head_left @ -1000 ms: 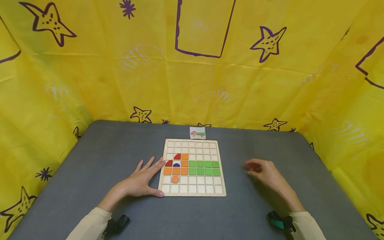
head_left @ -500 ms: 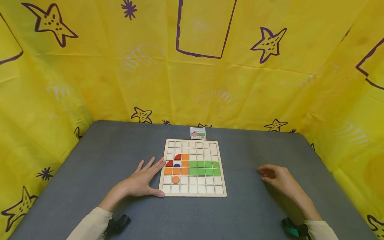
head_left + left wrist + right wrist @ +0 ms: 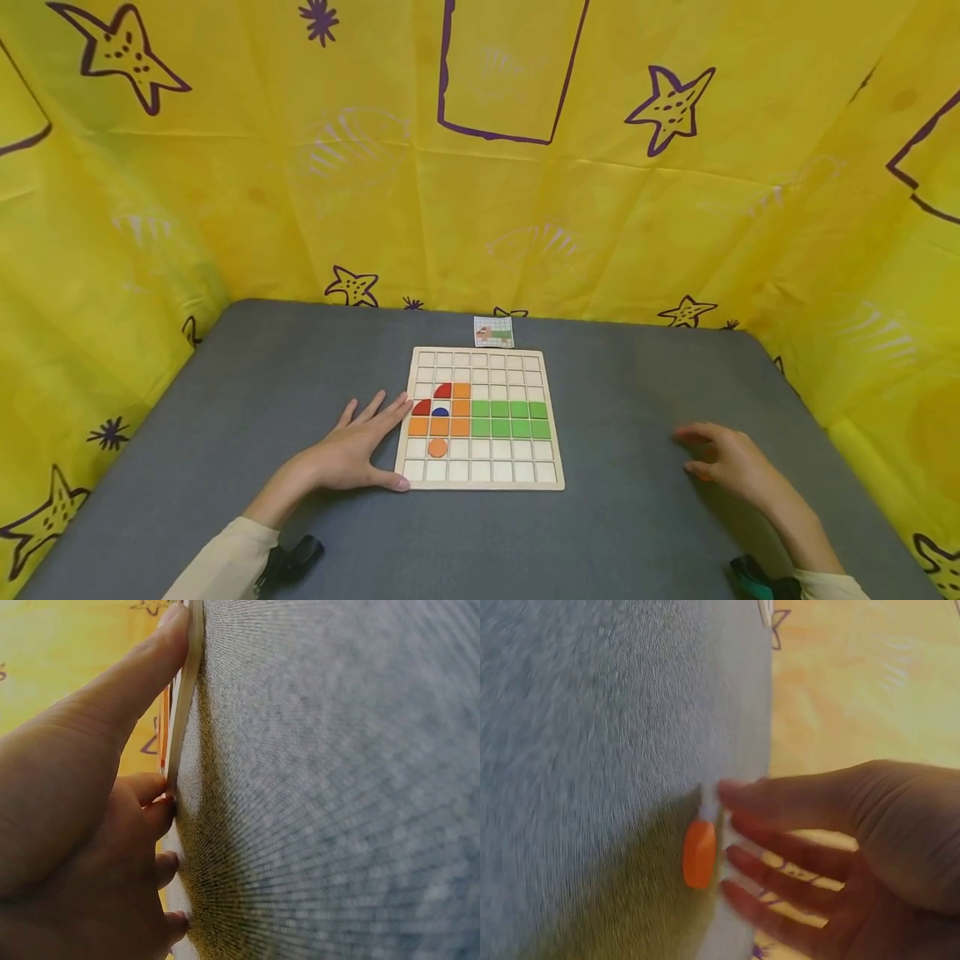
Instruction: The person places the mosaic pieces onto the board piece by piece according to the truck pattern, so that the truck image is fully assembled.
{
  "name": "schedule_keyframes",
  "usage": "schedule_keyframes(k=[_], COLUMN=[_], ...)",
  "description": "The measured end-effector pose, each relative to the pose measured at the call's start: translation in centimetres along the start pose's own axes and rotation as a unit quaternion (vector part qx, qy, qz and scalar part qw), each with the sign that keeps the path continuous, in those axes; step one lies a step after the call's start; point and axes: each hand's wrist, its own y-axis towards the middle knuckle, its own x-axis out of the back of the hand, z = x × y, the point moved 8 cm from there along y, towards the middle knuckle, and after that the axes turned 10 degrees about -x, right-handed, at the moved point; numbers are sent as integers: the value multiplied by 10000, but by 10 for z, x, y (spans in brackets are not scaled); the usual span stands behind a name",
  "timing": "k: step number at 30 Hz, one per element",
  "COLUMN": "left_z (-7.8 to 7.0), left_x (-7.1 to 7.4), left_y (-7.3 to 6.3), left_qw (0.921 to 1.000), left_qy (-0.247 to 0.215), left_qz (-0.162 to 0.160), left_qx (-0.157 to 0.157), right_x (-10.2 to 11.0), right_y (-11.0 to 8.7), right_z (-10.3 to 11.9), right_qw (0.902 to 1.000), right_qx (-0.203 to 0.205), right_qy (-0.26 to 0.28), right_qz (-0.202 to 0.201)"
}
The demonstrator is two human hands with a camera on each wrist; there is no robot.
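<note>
A square wooden grid board (image 3: 480, 481) lies on the dark grey table. On it sit green square tiles (image 3: 510, 419), orange square tiles (image 3: 439, 427), red quarter-round tiles (image 3: 444, 391), a blue half-round tile (image 3: 440, 412) and an orange round tile (image 3: 438, 447). Spread along the board's left edge, my left hand (image 3: 352, 454) touches it with thumb and fingertips. My right hand (image 3: 727, 462) is low over the table, right of the board, fingers loosely bent. Just beyond its fingertips in the right wrist view is an orange rounded piece (image 3: 699, 855); no grip on it shows.
A small pattern card (image 3: 492, 332) lies behind the board. A yellow cloth (image 3: 480, 208) with sea drawings hangs around the table's back and sides. Dark straps (image 3: 288, 562) sit on both wrists. Bare table (image 3: 480, 542) extends in front of the board.
My right hand has moved right and towards me, away from the board, and its thumb and fingers now look wider apart. My left hand and the tiles stay in place.
</note>
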Motion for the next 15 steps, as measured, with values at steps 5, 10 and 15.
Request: schedule_keyframes(k=[5, 10, 15], left_z=[0, 1, 1], left_x=[0, 0, 0], left_y=[-1, -2, -1], left_qw=[10000, 10000, 10000], left_qy=[14, 7, 17], left_qz=[23, -2, -8], left_qx=[74, 48, 11], right_x=[1, 1, 3], right_y=[-6, -8, -12], right_z=[-9, -17, -24], right_qw=[9989, 9987, 9975], right_qx=[-143, -274, -596], right_qy=[-454, -427, -326], right_qz=[28, -74, -169])
